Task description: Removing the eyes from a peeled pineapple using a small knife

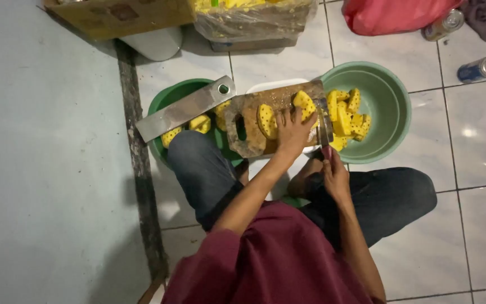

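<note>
2 hands: left hand [292, 132] pressing 1 pineapple piece [305, 104], right hand [334, 175] gripping 1 knife [323, 125]; 2 basins.

The knife's handle is swallowed inside the right hand [334, 175], with only the blade [323, 121] showing. The left hand [292, 133] covers part of a pineapple piece [305, 104] on the wooden cutting board [248, 121]. The top edge crops a cardboard box [122, 14], a plastic-wrapped crate [251, 19] and a red bag [392, 14].
</note>
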